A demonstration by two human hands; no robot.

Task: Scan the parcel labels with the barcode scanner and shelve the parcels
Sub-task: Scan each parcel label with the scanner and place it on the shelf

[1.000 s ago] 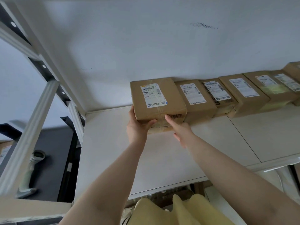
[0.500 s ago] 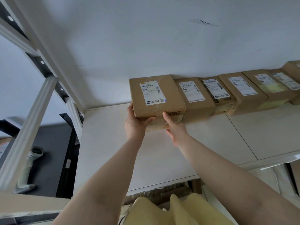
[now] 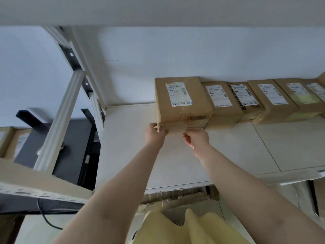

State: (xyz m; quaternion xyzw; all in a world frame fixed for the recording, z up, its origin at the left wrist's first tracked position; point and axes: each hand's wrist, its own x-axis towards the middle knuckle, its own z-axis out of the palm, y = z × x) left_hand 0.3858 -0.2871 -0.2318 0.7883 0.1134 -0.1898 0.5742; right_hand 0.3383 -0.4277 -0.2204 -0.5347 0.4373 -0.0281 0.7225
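A brown cardboard parcel [image 3: 181,103] with a white label on top lies on the white shelf board [image 3: 133,155], at the left end of a row of parcels by the wall. My left hand [image 3: 154,135] pinches its lower front left corner. My right hand [image 3: 197,139] has bent fingers on the lower front edge, near the right corner. The barcode scanner is not visible.
Several labelled parcels [image 3: 219,101] stand in a row to the right along the wall. White shelf uprights [image 3: 59,118] rise at the left, with a black table [image 3: 70,152] and another carton [image 3: 7,141] beyond. An upper shelf [image 3: 158,9] runs overhead. Cardboard lies under the shelf.
The parcel has slid back against the wall, in line with the row. Both hands have dropped from its front face and side to its lower front edge. The view has tilted upward.
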